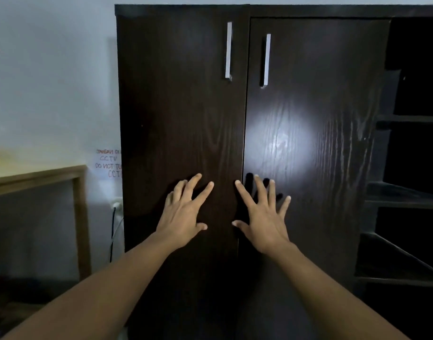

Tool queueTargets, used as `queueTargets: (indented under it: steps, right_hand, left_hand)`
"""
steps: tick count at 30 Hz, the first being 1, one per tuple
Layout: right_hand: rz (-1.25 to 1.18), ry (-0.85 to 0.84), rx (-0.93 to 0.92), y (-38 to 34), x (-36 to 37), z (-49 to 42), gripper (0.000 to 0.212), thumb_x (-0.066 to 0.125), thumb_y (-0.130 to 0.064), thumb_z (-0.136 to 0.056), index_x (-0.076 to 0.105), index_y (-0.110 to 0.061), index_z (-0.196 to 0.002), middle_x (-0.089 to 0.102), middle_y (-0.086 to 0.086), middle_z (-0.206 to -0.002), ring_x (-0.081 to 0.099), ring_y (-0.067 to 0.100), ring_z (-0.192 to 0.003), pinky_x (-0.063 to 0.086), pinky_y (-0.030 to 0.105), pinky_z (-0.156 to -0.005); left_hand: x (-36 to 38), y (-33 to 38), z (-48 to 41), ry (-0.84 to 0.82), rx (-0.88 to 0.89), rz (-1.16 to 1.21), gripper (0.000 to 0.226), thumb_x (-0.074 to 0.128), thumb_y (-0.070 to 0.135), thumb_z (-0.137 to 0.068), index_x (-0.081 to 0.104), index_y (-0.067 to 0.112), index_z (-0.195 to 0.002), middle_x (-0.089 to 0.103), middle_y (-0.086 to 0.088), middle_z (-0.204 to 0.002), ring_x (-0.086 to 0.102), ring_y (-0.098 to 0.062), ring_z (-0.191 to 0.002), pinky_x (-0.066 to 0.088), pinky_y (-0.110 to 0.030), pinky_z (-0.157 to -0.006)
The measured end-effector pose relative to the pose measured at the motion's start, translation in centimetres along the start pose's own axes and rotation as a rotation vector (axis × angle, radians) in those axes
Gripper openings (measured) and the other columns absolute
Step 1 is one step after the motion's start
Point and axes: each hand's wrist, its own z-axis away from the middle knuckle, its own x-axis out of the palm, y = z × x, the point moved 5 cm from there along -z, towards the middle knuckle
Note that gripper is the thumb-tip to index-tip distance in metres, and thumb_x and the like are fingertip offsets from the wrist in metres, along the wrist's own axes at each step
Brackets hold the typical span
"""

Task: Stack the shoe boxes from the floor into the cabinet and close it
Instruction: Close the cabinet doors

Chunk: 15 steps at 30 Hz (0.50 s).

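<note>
White wall (51, 82) is filling the far left, with a light wooden table (38, 175) sitting at the left and a handwritten paper sign (108, 163) taped low on the wall just beside the cabinet. Dark wood-grain cabinet (247, 11) is standing straight ahead of me, taking up most of the view. Both its doors are facing me closed or very nearly so, left door (181, 119) and right door (316, 106) meeting at the middle seam, each carrying a vertical silver handle (229, 51) near the top by that seam. A bright glare spot is sitting on the right door. Open dark shelves (407, 197) are showing at the far right.

I am reaching both arms forward. My left hand (183, 217) is lying flat and open, fingers spread, on the lower part of the left door, just left of the seam. My right hand (264, 222) is doing the same on the right door, just right of the seam, fingers splayed, casting a shadow on the door above the fingertips. Neither hand is gripping anything; palms are facing the doors, well below the handles. Shoe boxes are not showing in this view.
</note>
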Motion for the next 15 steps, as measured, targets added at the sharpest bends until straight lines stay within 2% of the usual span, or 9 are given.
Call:
queueTargets:
  steps: [2,6,10,15]
  right_hand:
    - [0.06,-0.029,0.025,0.9,1.4,-0.6,0.099,0.066,-0.046,-0.088,-0.009,-0.044,-0.153,-0.027,-0.001,-0.161,-0.033,0.036,-0.143,0.0,0.077,-0.109]
    - [0.141,-0.026,0.032,1.9,3.7,-1.3,0.101,0.067,-0.046,-0.087,-0.008,-0.043,-0.153,-0.034,0.0,-0.158,-0.04,0.036,-0.14,0.001,0.079,-0.107]
    - [0.168,-0.01,0.034,2.2,4.6,-1.8,0.101,0.066,-0.047,-0.087,-0.011,-0.043,-0.153,-0.036,0.0,-0.157,-0.041,0.037,-0.139,0.001,0.08,-0.106]
    - [0.169,-0.036,0.044,2.1,4.4,-1.7,0.105,0.068,-0.046,-0.086,-0.012,-0.042,-0.152,-0.033,0.0,-0.158,-0.037,0.039,-0.141,0.006,0.081,-0.104]
  left_hand:
    - [1.5,-0.4,-0.5,-0.036,-0.006,-0.008,0.106,0.075,0.045,-0.08,-0.001,0.039,-0.154,-0.015,0.004,-0.161,-0.003,-0.029,-0.149,0.017,-0.051,-0.119]
    - [4.2,-1.1,-0.9,0.012,-0.015,-0.124,0.109,0.074,0.05,-0.078,-0.004,0.039,-0.153,-0.014,-0.001,-0.162,-0.001,-0.031,-0.148,0.019,-0.053,-0.117]
    - [5.2,-1.2,-1.3,0.077,-0.016,-0.16,0.114,0.077,0.053,-0.073,-0.001,0.038,-0.154,-0.007,-0.002,-0.163,0.004,-0.031,-0.148,0.022,-0.052,-0.115]
    - [4.8,-0.7,-1.1,0.052,-0.041,-0.177,0.112,0.077,0.051,-0.074,0.0,0.036,-0.155,-0.007,-0.003,-0.162,0.004,-0.031,-0.149,0.023,-0.051,-0.117]
